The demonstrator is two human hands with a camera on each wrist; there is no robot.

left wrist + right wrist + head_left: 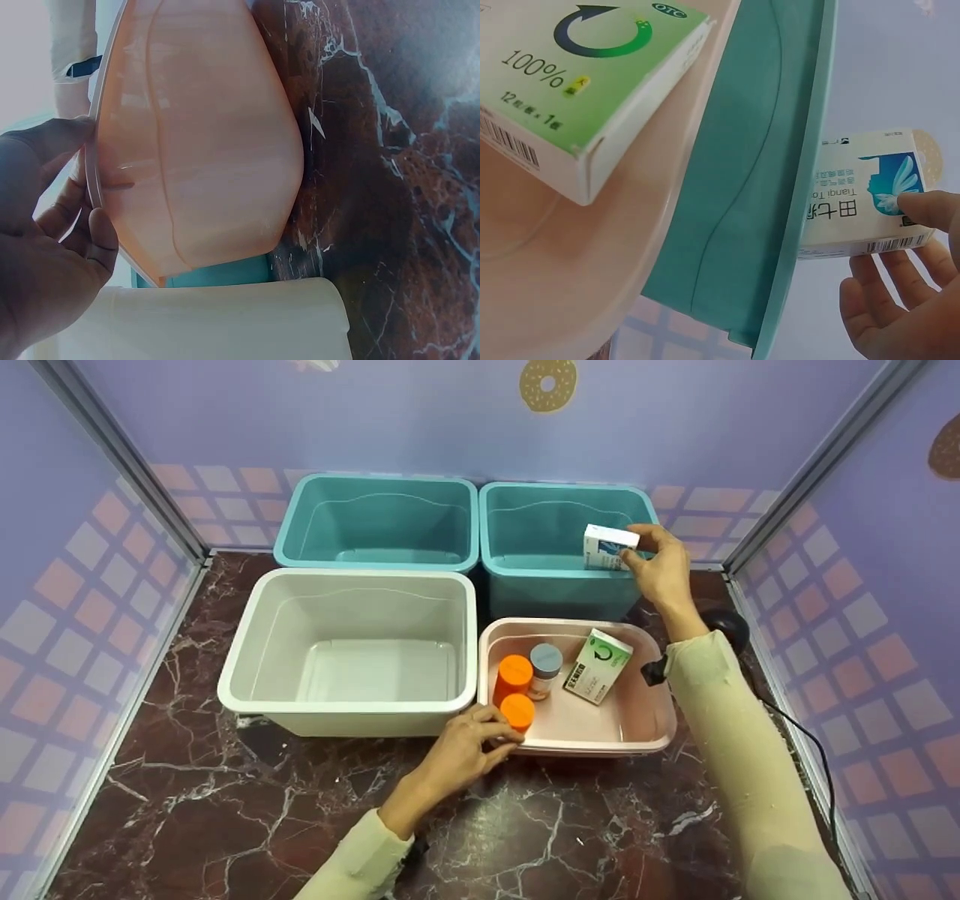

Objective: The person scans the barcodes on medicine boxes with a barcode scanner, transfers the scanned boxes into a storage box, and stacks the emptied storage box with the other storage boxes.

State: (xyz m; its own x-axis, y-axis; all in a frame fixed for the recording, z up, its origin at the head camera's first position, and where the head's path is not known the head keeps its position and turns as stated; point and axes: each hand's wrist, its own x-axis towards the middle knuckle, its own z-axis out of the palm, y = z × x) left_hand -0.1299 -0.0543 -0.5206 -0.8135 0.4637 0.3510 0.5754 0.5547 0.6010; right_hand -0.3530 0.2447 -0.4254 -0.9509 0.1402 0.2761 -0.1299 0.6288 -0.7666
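My right hand (664, 566) holds a white and blue medicine box (604, 547) between thumb and fingers, above the front rim of the right teal bin (559, 592). In the right wrist view, the medicine box (866, 195) shows a blue picture and printed text. My left hand (463, 746) pinches the near left rim of the pink bin (585, 746). Inside that bin stand two orange-capped bottles (515, 671) and a grey-capped bottle (545, 664). A green and white medicine box (598, 666) leans there too, toward the back wall.
A white bin (349, 708) stands left of the pink one, and a left teal bin (375, 564) is behind it. Patterned walls (420, 420) enclose the dark marbled table (540, 840). At the right lies a black cable (814, 735).
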